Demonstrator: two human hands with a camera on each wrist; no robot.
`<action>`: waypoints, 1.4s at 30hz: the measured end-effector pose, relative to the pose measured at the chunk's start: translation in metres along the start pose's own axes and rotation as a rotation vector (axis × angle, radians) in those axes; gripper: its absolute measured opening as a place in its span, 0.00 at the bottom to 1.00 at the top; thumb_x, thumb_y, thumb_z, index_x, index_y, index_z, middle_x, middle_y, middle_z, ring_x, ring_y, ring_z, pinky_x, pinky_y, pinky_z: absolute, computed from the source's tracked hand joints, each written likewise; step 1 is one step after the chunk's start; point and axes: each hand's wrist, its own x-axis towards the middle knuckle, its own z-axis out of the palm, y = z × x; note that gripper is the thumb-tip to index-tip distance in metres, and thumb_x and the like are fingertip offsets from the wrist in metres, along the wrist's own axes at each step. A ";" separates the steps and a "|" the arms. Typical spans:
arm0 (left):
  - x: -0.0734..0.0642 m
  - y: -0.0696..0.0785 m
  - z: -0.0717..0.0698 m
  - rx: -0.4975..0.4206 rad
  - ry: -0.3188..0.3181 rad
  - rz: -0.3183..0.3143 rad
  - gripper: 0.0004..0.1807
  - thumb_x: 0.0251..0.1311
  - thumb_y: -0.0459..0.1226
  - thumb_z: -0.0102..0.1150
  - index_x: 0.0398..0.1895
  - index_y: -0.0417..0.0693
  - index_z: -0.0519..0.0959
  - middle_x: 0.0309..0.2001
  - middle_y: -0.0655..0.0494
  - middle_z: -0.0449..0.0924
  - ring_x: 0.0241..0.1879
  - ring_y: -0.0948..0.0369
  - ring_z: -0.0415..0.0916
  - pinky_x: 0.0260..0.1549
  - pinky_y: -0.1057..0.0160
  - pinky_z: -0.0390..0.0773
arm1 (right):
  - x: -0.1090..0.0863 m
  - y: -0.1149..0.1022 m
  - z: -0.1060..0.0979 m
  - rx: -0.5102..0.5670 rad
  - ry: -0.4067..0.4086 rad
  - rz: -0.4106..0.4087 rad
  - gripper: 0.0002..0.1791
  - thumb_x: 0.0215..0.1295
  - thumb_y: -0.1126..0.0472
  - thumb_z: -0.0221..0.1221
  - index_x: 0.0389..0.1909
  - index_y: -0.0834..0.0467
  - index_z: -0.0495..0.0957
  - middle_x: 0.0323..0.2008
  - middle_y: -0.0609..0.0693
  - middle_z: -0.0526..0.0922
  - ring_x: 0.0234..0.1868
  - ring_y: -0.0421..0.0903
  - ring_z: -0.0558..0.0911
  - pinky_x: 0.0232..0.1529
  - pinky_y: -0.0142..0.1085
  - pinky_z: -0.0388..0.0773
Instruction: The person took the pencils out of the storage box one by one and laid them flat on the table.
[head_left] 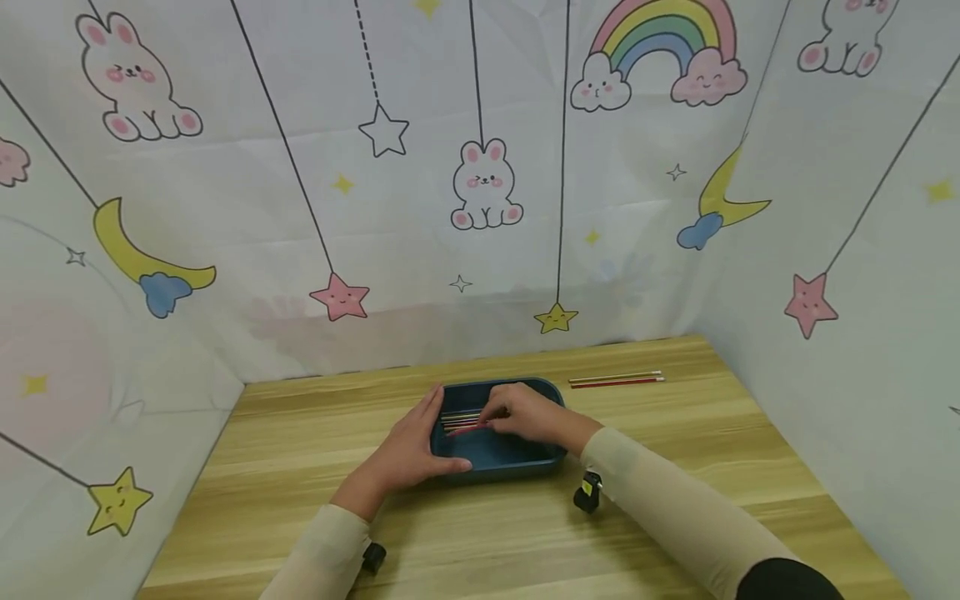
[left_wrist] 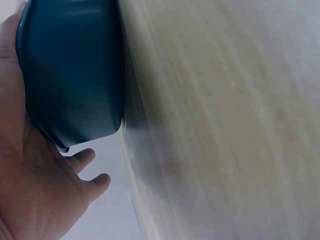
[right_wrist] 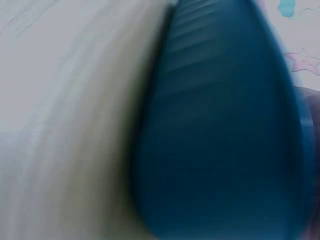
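A dark blue tray [head_left: 502, 458] stands on the table with several slim pencils [head_left: 459, 417] lying side by side in its left part. My left hand [head_left: 405, 446] rests against the tray's left end, its thumb along the near rim and its straight fingers at the far left corner. In the left wrist view, two fingertips [left_wrist: 97, 186] show past the tray's blue wall [left_wrist: 75, 75]. Inside the tray, my right hand [head_left: 525, 412] pinches a red pencil [head_left: 467, 430], whose other end is hidden under the fingers. Only the tray's outer wall [right_wrist: 215, 130] fills the blurred right wrist view.
Two more pencils [head_left: 615, 381], one yellowish and one red, lie on the table to the right behind the tray. The wood-grain table [head_left: 300, 467] is bounded by white printed cloth walls [head_left: 420, 250] at the back and both sides.
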 end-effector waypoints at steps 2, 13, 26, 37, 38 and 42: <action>0.000 0.001 -0.001 0.000 -0.002 -0.001 0.75 0.57 0.72 0.75 0.93 0.49 0.40 0.92 0.52 0.37 0.89 0.44 0.44 0.81 0.35 0.56 | -0.003 -0.003 -0.009 0.028 0.000 0.007 0.10 0.79 0.65 0.67 0.52 0.54 0.94 0.44 0.44 0.85 0.42 0.37 0.81 0.44 0.34 0.83; -0.001 0.001 0.000 0.010 0.002 -0.010 0.76 0.55 0.73 0.75 0.93 0.51 0.40 0.92 0.53 0.38 0.89 0.45 0.44 0.81 0.36 0.56 | -0.033 -0.002 -0.054 0.129 0.016 0.029 0.11 0.83 0.63 0.64 0.56 0.53 0.93 0.46 0.41 0.83 0.42 0.42 0.79 0.44 0.40 0.81; -0.002 0.001 -0.001 0.007 -0.011 -0.002 0.76 0.56 0.72 0.76 0.93 0.51 0.39 0.92 0.52 0.36 0.89 0.45 0.43 0.82 0.35 0.55 | -0.081 0.026 -0.094 0.185 0.094 0.097 0.11 0.82 0.65 0.64 0.55 0.55 0.92 0.50 0.47 0.85 0.47 0.46 0.80 0.45 0.42 0.82; -0.003 0.001 0.001 0.002 -0.014 -0.008 0.76 0.57 0.71 0.76 0.93 0.52 0.39 0.92 0.53 0.35 0.89 0.43 0.42 0.81 0.31 0.53 | -0.111 0.051 -0.108 0.160 0.187 0.119 0.10 0.78 0.68 0.67 0.53 0.58 0.94 0.44 0.52 0.86 0.38 0.45 0.81 0.36 0.37 0.80; -0.003 0.001 0.000 0.001 -0.015 -0.007 0.76 0.57 0.71 0.76 0.93 0.52 0.38 0.92 0.53 0.35 0.89 0.43 0.41 0.81 0.31 0.53 | -0.114 0.054 -0.109 0.150 0.195 0.127 0.10 0.78 0.68 0.67 0.52 0.57 0.94 0.43 0.51 0.86 0.38 0.44 0.80 0.36 0.36 0.80; -0.003 0.001 0.000 -0.004 -0.016 -0.007 0.76 0.57 0.71 0.76 0.93 0.52 0.38 0.92 0.53 0.35 0.89 0.43 0.41 0.81 0.32 0.53 | -0.124 0.063 -0.112 0.131 0.226 0.157 0.10 0.78 0.68 0.68 0.52 0.58 0.94 0.44 0.52 0.87 0.39 0.44 0.81 0.38 0.37 0.81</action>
